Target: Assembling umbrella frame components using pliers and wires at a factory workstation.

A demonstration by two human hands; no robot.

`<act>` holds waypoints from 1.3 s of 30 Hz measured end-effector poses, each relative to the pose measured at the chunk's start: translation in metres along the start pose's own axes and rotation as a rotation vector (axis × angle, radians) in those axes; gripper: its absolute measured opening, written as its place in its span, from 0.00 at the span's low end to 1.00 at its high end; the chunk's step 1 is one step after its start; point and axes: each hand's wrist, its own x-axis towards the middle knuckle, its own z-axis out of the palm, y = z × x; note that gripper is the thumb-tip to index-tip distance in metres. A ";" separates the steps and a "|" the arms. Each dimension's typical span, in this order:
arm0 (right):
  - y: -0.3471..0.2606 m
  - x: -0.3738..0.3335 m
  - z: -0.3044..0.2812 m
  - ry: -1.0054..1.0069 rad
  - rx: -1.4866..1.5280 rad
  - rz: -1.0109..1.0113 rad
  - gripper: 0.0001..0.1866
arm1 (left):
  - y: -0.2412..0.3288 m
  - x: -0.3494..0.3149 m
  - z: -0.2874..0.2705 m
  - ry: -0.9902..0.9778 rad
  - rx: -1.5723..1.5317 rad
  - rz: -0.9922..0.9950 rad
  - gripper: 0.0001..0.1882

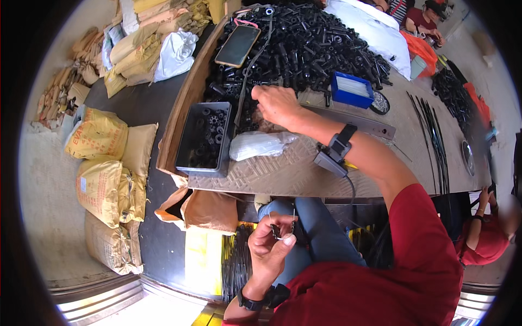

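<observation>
My left hand (266,247) is raised over my lap, in front of the table edge. Its thumb and fingers pinch a thin bent wire with small black pieces (275,231) on it. Over the table, my right hand (276,106) has its fingers curled in; whatever is between them, if anything, is hidden. It is at the near edge of a big heap of black plastic fittings (304,49). A clear plastic bag (261,145) lies just nearer than it. To its left stands a dark grey bin (202,173) with black ring-shaped parts inside.
A phone (237,46) rests on the heap's left side, by a wooden board (187,103). Right of my hand are a blue box (350,99) and a metal bar (364,124). Long black rods (435,141) lie farther right. Filled sacks (100,187) stand at left; other people sit at right.
</observation>
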 end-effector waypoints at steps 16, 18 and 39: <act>-0.034 -0.179 -0.156 -0.168 0.834 -0.331 0.08 | -0.018 -0.004 0.052 -0.099 -0.063 0.034 0.14; -0.026 -0.186 -0.158 -0.200 0.952 -0.293 0.07 | -0.021 -0.008 0.058 -0.082 -0.041 0.056 0.14; -0.034 -0.220 -0.147 0.187 0.475 -0.369 0.15 | -0.036 -0.007 0.067 -0.079 -0.089 0.075 0.13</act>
